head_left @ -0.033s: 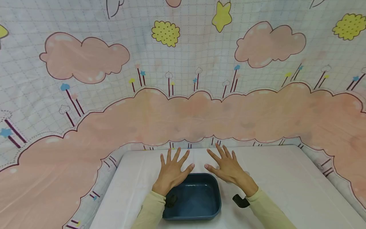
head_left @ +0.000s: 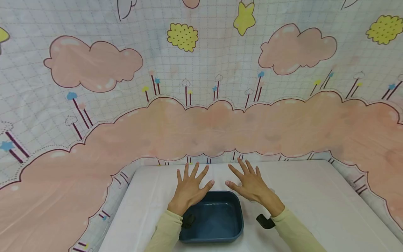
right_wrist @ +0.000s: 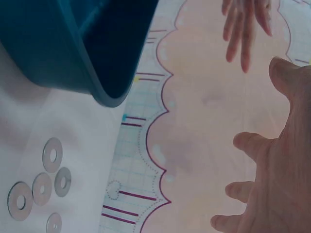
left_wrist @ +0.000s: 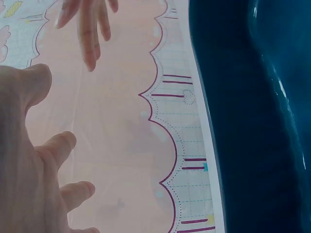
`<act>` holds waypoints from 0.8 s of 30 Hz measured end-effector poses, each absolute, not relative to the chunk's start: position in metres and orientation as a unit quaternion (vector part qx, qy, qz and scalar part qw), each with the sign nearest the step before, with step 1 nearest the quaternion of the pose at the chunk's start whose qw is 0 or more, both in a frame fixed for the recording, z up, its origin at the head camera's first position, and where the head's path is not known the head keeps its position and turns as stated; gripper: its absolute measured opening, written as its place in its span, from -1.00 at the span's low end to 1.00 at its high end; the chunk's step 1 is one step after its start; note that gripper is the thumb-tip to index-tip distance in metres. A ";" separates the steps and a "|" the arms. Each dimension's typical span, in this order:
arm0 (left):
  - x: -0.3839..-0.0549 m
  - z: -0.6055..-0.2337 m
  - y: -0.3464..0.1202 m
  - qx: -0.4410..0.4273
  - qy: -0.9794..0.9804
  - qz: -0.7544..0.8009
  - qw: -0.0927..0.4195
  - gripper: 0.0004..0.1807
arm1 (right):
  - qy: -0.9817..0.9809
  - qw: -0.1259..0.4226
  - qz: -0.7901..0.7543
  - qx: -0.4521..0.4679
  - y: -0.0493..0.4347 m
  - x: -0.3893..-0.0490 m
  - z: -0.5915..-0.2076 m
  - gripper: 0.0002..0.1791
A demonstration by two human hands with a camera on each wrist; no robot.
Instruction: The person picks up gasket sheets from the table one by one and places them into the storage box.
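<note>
Both hands are held out over the worktop (head_left: 318,199), backs up, as seen in the head view. The left hand (head_left: 190,188) has its grip spread, fingers straight and fanned towards the far edge, thumb pointing inward. The right hand (head_left: 253,186) matches it, grip likewise spread, with its thumb directed at the opposite thumb; a gap separates the two. A dark blue rectangular tray (head_left: 217,220) with rounded corners stands upright on the white surface between the forearms, its open side facing up. The left wrist overlaps the tray's far left corner in the head view; whether there is contact cannot be told. Five flat metal washers (right_wrist: 42,179) of differing sizes lie grouped on the worktop to the right of the tray, clearly recorded in the right wrist view, the lowest cut by the frame; in the head view the right hand largely hides them. A dark device (head_left: 266,221) sits at the right wrist, just beside the pale yellow sleeve (head_left: 296,229). Behind, a printed cloth (head_left: 217,129) shows pink clouds, yellow shapes and a grid.
</note>
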State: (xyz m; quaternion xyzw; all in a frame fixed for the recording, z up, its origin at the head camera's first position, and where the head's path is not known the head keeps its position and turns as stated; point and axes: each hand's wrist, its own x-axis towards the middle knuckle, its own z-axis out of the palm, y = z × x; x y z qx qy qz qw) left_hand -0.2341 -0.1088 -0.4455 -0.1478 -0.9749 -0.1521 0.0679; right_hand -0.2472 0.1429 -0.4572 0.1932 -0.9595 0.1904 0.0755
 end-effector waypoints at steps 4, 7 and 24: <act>-0.233 -0.444 -0.109 -0.151 -0.974 -0.152 0.071 -0.25 | -0.960 0.078 0.190 0.192 0.143 -0.246 -0.458 -0.22; -0.232 -0.444 -0.109 -0.153 -0.974 -0.153 0.072 -0.25 | -0.959 0.076 0.194 0.191 0.143 -0.245 -0.459 -0.22; -0.225 -0.450 -0.115 -0.146 -0.970 -0.180 0.077 -0.25 | -0.957 0.093 0.212 0.174 0.153 -0.237 -0.467 -0.22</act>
